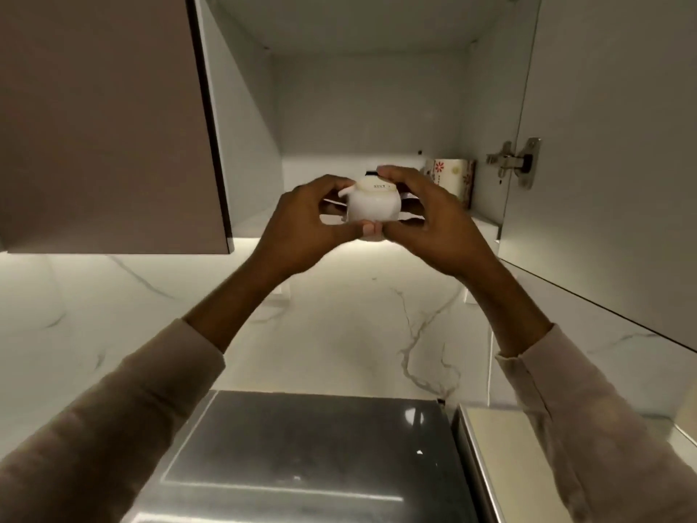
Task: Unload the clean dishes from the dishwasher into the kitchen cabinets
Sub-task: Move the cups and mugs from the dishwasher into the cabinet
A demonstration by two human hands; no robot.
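Holding: both hands curl round a small white cup (pixel 373 205); left hand (pixel 301 228) and right hand (pixel 433 220) pinch it, fingertips above and thumbs below.
Place: in the air at the mouth of the open cabinet (pixel 369 107), about level with its bottom shelf, left of a flowered box (pixel 450 175).
Handling: likely light, stiff, glazed and slick, breakable; best held by the round sides.
Pointing: upside down, stamped base up toward the camera; axis near upright; handle seemingly at upper left, blurred.
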